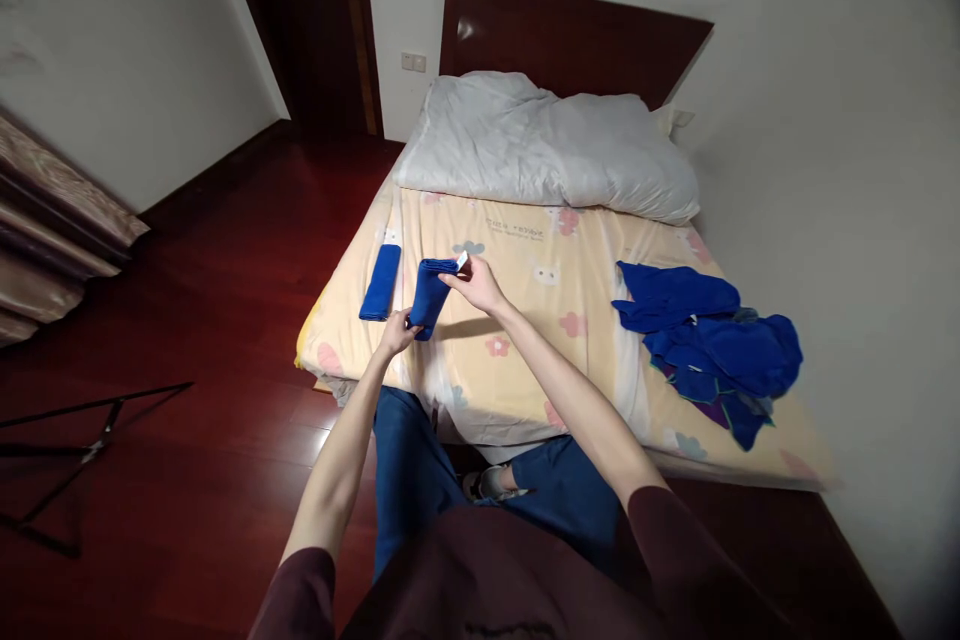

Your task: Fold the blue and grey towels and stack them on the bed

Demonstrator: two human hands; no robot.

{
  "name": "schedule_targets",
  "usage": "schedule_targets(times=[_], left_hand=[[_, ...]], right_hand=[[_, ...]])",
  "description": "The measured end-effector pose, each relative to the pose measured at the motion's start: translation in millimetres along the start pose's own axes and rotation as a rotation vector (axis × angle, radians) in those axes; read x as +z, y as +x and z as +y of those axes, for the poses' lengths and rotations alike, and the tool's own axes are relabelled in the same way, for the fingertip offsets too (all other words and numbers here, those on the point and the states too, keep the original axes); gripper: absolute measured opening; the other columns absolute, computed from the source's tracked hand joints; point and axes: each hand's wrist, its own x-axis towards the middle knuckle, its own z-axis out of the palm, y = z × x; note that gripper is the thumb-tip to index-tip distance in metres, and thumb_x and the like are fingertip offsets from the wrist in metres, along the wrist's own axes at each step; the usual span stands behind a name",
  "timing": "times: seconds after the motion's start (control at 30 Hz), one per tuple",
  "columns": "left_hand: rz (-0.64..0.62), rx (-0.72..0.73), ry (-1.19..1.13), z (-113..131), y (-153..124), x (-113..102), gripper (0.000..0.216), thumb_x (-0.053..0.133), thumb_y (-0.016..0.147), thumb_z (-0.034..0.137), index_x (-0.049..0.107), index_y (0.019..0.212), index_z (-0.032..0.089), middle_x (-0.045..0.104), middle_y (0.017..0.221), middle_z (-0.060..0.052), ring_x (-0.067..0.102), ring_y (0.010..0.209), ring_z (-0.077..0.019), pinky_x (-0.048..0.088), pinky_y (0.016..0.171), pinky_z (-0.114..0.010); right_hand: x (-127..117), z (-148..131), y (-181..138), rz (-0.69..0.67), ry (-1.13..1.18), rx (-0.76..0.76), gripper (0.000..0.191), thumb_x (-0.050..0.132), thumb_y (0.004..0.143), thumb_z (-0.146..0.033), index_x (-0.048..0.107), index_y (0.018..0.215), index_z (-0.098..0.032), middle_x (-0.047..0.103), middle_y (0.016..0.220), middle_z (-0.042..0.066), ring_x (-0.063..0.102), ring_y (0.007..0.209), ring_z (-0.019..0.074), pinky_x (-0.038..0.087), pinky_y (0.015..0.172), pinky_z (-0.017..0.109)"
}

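A folded blue cloth (430, 298) is held up just above the bed, gripped at both ends. My left hand (398, 331) is closed on its lower left end. At the upper right corner, beside a small white tag (462, 261), my right hand (478, 284) pinches the cloth. Another blue cloth (380, 282), folded into a flat narrow strip, lies on the bed to the left of my hands. Over on the right side of the bed is a loose, crumpled pile of blue cloths (712, 330), some with green edging and a bit of purple.
The bed (525, 360) has a yellow patterned sheet. A grey-white quilt (547, 145) is bunched against the dark headboard (562, 30). On the floor at left stands a black metal stand (94, 450), with a curtain (56, 240) behind it. A wall borders the right side.
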Motion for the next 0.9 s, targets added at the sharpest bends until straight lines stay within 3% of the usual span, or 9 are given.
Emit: schedule_targets(times=[0.17,0.37,0.73,0.83,0.9], left_hand=[[0.141,-0.117,0.037,-34.2,17.1,-22.4,0.025,0.068,0.079,0.029,0.071,0.100,0.014,0.071,0.086,-0.008,0.065,0.084,-0.0241,0.050,0.079,-0.032],[0.157,-0.163,0.004,-60.6,31.1,-20.4,0.027,0.067,0.080,0.029,0.071,0.104,0.016,0.075,0.092,-0.009,0.067,0.088,-0.0260,0.051,0.080,-0.033],[0.147,-0.200,0.042,-74.5,31.3,-8.0,0.029,0.068,0.083,0.029,0.070,0.108,0.014,0.074,0.097,-0.012,0.067,0.098,-0.0325,0.050,0.088,-0.037],[0.132,-0.207,0.001,-71.9,32.4,-8.7,0.032,0.067,0.084,0.027,0.069,0.112,0.013,0.072,0.099,-0.013,0.065,0.102,-0.0332,0.050,0.091,-0.040],[0.179,-0.194,-0.048,-68.0,31.8,-11.2,0.048,0.072,0.080,0.027,0.063,0.125,0.013,0.068,0.112,-0.014,0.062,0.110,-0.0333,0.050,0.095,-0.042]], right_hand=[[36.5,4.2,45.9,-0.096,-0.060,-0.054,0.048,0.082,0.069,-0.049,0.066,0.102,-0.018,0.072,0.101,0.005,0.069,0.091,0.0190,0.057,0.083,0.033],[60.6,20.1,72.9,-0.123,-0.091,-0.066,0.046,0.080,0.071,-0.045,0.067,0.106,-0.019,0.071,0.107,0.005,0.067,0.093,0.0183,0.056,0.083,0.032],[71.3,43.7,78.4,-0.079,-0.139,-0.028,0.039,0.076,0.075,-0.038,0.066,0.108,-0.019,0.071,0.110,0.005,0.066,0.091,0.0170,0.056,0.081,0.031],[72.0,44.2,80.6,-0.104,-0.171,-0.018,0.040,0.074,0.078,-0.040,0.066,0.110,-0.018,0.071,0.108,0.005,0.067,0.095,0.0191,0.057,0.087,0.035],[72.3,41.7,81.1,-0.105,-0.213,-0.030,0.048,0.074,0.080,-0.043,0.063,0.121,-0.020,0.069,0.119,0.008,0.065,0.108,0.0222,0.054,0.097,0.041]])
